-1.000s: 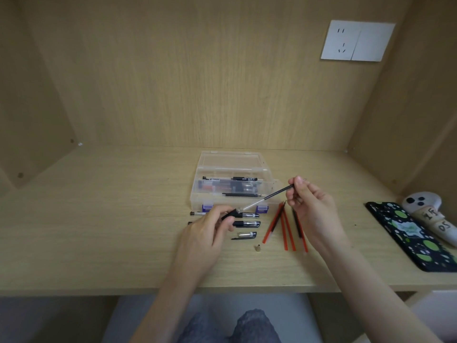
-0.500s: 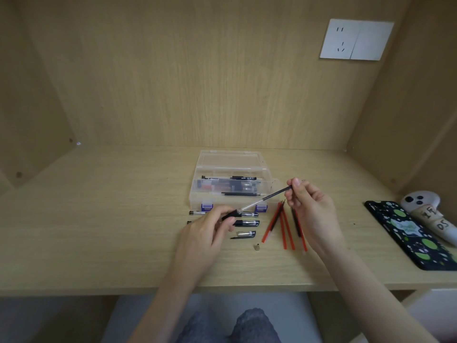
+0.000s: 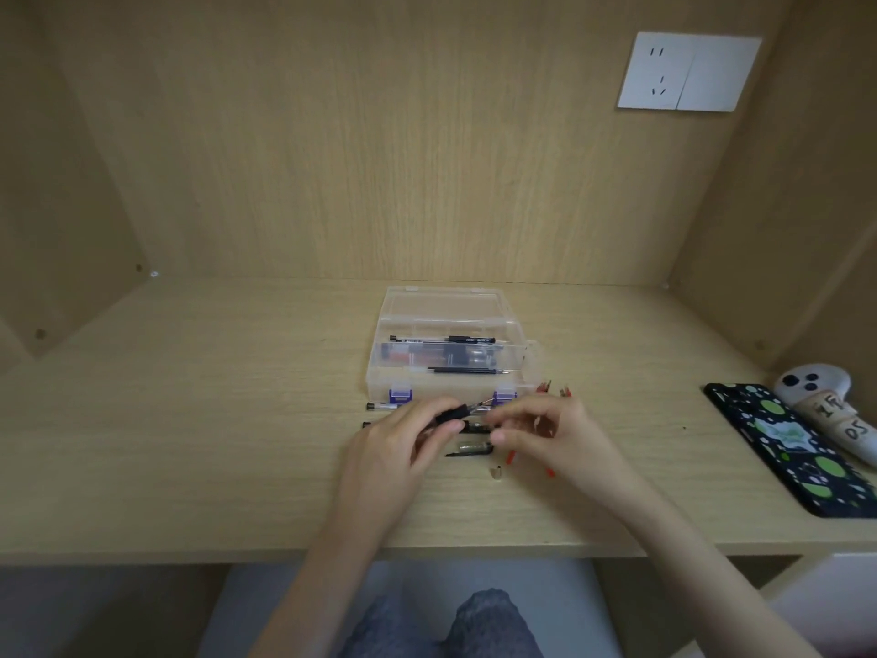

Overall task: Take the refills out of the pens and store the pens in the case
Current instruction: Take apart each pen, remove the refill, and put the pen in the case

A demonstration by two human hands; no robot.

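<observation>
- My left hand pinches a black pen just in front of the open clear case. My right hand curls beside the pen's tip, too blurred for me to tell whether it holds anything.
- I work near the front edge of the surface, well apart from both side walls. A phone and a white controller lie far right.
- I count two purple latches, one loose cap and one small brass piece. The red refills are partly hidden, so uncounted.
</observation>
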